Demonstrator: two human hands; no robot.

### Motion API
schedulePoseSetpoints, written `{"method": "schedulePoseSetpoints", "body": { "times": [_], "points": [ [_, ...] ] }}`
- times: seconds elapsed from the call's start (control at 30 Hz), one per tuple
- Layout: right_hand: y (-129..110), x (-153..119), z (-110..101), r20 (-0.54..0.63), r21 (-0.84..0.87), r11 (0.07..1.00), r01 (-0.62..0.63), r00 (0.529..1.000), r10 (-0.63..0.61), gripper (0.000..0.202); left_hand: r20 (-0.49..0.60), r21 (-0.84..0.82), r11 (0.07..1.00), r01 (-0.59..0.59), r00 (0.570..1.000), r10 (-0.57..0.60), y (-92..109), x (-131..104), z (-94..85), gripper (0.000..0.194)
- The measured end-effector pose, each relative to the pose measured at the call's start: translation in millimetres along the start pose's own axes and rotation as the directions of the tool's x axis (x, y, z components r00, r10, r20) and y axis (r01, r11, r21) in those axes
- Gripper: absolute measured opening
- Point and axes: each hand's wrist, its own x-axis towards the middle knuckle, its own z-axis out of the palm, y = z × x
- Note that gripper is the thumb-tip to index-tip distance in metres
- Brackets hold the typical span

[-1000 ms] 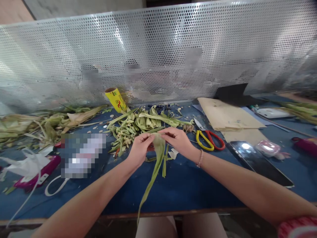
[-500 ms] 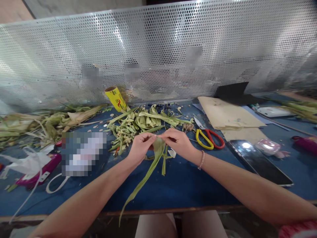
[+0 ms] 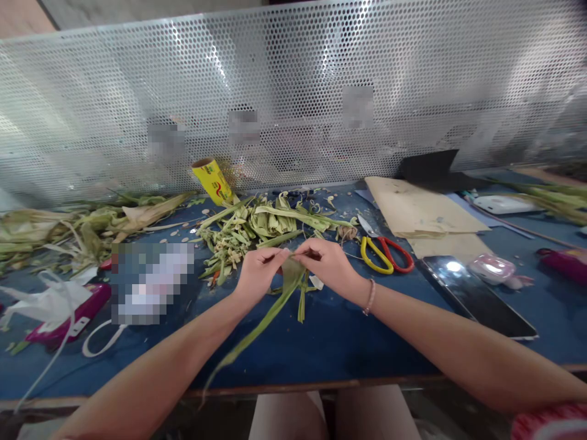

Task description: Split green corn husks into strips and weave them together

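Note:
My left hand [image 3: 262, 269] and my right hand [image 3: 326, 263] meet over the blue table, fingertips nearly touching. Both are closed in a pinch on the top of a green corn husk strip [image 3: 266, 320], whose long tail hangs down toward the table's front edge. A thinner green strip [image 3: 301, 302] hangs beside it under my right hand. Just behind the hands lies a pile of cut green husk pieces [image 3: 270, 223]. Red and yellow scissors [image 3: 385, 253] rest to the right of my right hand.
A yellow tube [image 3: 213, 181] leans by the perforated metal screen [image 3: 293, 91]. Brown paper [image 3: 422, 208], a phone [image 3: 477, 299] and a pink case [image 3: 494, 269] lie right. Left are more husks [image 3: 87, 229], a purple tissue pack [image 3: 92, 315] and a white cable [image 3: 73, 318].
The tail of the husk strip has swung to the left. Both hands keep their pinch in nearly the same place, and the whole view has shifted slightly.

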Motion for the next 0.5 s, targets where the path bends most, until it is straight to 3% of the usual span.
{"method": "schedulePoseSetpoints", "body": {
  "times": [0.17, 0.3, 0.4, 0.5],
  "points": [
    [2.8, -2.4, -2.7, 0.005, -0.204, 0.924, 0.325, 0.944, -0.331, 0.018, 0.092, -0.320, 0.921, 0.221, 0.975, -0.202, 3.9, -1.9, 6.3, 0.024],
    [2.5, -7.0, -4.9, 0.090, -0.284, 0.833, 0.475, 0.878, -0.470, 0.022, 0.041, -0.329, 0.901, 0.282, 0.958, -0.285, -0.1, 5.7, 1.1, 0.022],
    [-1.5, -8.9, -8.7, 0.098, -0.311, 0.824, 0.475, 0.878, -0.469, 0.022, -0.067, -0.228, 0.956, 0.188, 0.976, -0.208, -5.8, 15.2, -7.3, 0.021],
    [-4.8, -4.7, -17.3, -0.069, -0.286, 0.898, 0.334, 0.928, -0.367, 0.016, -0.155, -0.177, 0.976, 0.122, 0.976, -0.151, -9.5, 24.5, -13.9, 0.021]
  ]
}}
